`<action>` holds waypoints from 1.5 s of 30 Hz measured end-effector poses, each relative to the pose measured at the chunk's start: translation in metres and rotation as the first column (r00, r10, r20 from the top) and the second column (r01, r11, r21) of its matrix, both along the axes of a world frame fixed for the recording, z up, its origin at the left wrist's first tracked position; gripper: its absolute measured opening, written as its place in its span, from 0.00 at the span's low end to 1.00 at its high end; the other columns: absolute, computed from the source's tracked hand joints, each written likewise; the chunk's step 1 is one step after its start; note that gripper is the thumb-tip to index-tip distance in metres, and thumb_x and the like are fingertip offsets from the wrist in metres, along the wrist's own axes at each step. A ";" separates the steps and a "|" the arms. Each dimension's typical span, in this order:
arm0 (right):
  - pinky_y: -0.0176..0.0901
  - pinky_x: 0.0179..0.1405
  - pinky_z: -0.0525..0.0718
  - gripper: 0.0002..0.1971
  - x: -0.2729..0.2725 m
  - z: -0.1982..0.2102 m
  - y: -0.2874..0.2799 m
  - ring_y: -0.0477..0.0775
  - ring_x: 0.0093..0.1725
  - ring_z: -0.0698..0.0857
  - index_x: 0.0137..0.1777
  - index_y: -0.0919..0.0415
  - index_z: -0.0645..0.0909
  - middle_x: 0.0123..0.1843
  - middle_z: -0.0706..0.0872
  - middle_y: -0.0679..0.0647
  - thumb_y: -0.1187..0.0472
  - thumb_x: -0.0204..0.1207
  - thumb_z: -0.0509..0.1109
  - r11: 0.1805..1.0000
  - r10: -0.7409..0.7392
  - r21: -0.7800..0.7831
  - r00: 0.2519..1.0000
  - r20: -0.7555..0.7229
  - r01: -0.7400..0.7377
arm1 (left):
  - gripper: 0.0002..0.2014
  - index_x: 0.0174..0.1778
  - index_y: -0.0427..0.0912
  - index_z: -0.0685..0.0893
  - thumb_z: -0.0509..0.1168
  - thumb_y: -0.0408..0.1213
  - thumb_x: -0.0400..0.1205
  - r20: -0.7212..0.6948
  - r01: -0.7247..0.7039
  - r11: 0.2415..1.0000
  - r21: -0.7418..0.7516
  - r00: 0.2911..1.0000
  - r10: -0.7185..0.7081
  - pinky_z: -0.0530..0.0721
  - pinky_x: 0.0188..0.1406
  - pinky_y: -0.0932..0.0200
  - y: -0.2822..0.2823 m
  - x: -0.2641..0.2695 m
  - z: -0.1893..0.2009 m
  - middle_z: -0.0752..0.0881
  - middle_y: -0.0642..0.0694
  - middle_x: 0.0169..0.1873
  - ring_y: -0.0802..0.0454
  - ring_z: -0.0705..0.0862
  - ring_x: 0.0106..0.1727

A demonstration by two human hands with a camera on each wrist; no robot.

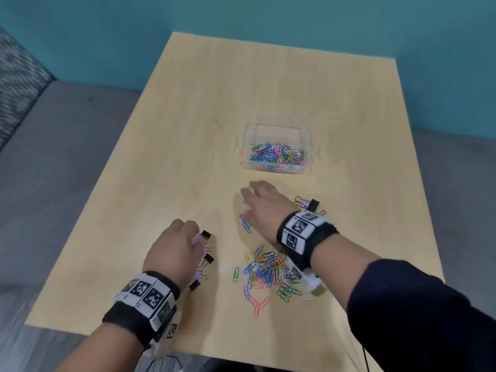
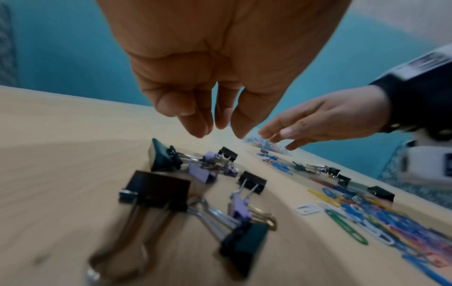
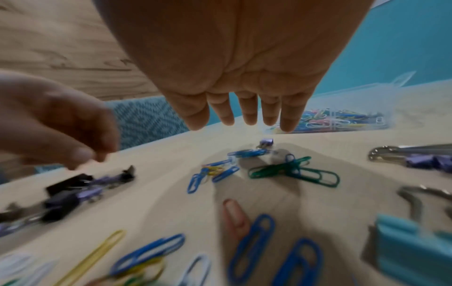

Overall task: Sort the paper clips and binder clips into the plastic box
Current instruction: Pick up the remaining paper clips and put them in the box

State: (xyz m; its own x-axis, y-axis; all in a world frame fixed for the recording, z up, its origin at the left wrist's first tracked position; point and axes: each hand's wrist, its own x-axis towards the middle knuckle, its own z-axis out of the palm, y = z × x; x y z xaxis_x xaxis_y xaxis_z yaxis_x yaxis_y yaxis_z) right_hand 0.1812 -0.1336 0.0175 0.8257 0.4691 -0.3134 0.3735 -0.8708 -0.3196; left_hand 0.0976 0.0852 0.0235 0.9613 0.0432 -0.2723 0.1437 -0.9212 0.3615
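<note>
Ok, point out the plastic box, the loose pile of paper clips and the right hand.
plastic box (image 1: pixel 306 146): head view, right wall.
pile of paper clips (image 1: pixel 264 272): head view, middle of the heap.
right hand (image 1: pixel 264 208): head view, back of the hand.

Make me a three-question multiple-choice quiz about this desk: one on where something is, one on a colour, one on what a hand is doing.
1. Where do the binder clips beside the left hand lie?
A. in the plastic box
B. on the table
C. on the sofa

2. What colour is the wall?
A. teal
B. red
C. white

3. The right hand is:
A. gripping the box
B. a fist
C. open, fingers spread

Answers: 1 B, they rest on the table; 2 A, teal wall behind; 3 C, fingers straight, holding nothing, short of the plastic box.
</note>
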 end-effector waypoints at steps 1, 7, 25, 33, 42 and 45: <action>0.60 0.78 0.62 0.29 0.008 -0.005 0.003 0.64 0.82 0.50 0.81 0.60 0.56 0.83 0.55 0.63 0.50 0.83 0.56 0.999 -0.007 -0.031 1.000 -0.029 0.006 | 0.01 0.43 0.47 0.78 0.62 0.39 0.80 0.040 0.002 1.000 -0.008 0.999 -0.001 0.73 0.28 0.57 0.001 -0.005 0.002 0.74 0.52 0.39 0.52 0.76 0.35; 0.60 0.79 0.58 0.35 -0.006 -0.027 0.010 0.66 0.83 0.45 0.82 0.63 0.50 0.85 0.46 0.63 0.45 0.81 0.53 0.981 0.032 -0.193 0.999 -0.025 -0.036 | 0.09 0.45 0.42 0.81 0.57 0.38 0.77 0.198 0.262 0.963 -0.061 0.949 -0.246 0.81 0.36 0.49 -0.016 -0.047 0.007 0.78 0.47 0.43 0.45 0.79 0.41; 0.64 0.80 0.48 0.36 -0.059 -0.011 0.023 0.64 0.83 0.44 0.83 0.65 0.46 0.85 0.44 0.64 0.43 0.83 0.51 0.953 0.107 -0.283 0.994 -0.036 -0.112 | 0.17 0.52 0.48 0.84 0.74 0.37 0.67 0.100 0.474 0.880 0.000 0.876 -0.472 0.82 0.40 0.59 -0.045 -0.093 0.001 0.81 0.52 0.48 0.51 0.79 0.43; 0.63 0.77 0.57 0.30 -0.057 0.001 -0.009 0.66 0.80 0.56 0.78 0.62 0.59 0.81 0.58 0.64 0.46 0.82 0.55 0.981 -0.018 -0.190 0.997 0.080 0.032 | 0.11 0.50 0.46 0.84 0.63 0.39 0.73 0.094 0.439 0.898 0.018 0.894 -0.439 0.80 0.45 0.55 -0.042 -0.091 -0.003 0.80 0.51 0.48 0.49 0.80 0.42; 0.69 0.73 0.61 0.32 -0.066 -0.024 -0.002 0.69 0.77 0.62 0.76 0.62 0.62 0.80 0.62 0.63 0.44 0.78 0.60 0.977 -0.001 -0.211 0.989 0.151 0.034 | 0.13 0.51 0.47 0.85 0.71 0.36 0.71 0.118 0.439 0.898 -0.012 0.893 -0.435 0.80 0.43 0.60 -0.044 -0.083 0.002 0.81 0.52 0.49 0.51 0.80 0.42; 0.71 0.72 0.61 0.32 -0.063 -0.024 -0.002 0.68 0.75 0.64 0.77 0.61 0.63 0.76 0.67 0.63 0.44 0.77 0.61 0.967 -0.088 -0.219 0.978 0.190 0.130 | 0.13 0.52 0.47 0.84 0.59 0.41 0.75 0.098 0.451 0.892 0.001 0.888 -0.449 0.76 0.46 0.59 -0.042 -0.082 -0.003 0.81 0.51 0.49 0.50 0.81 0.43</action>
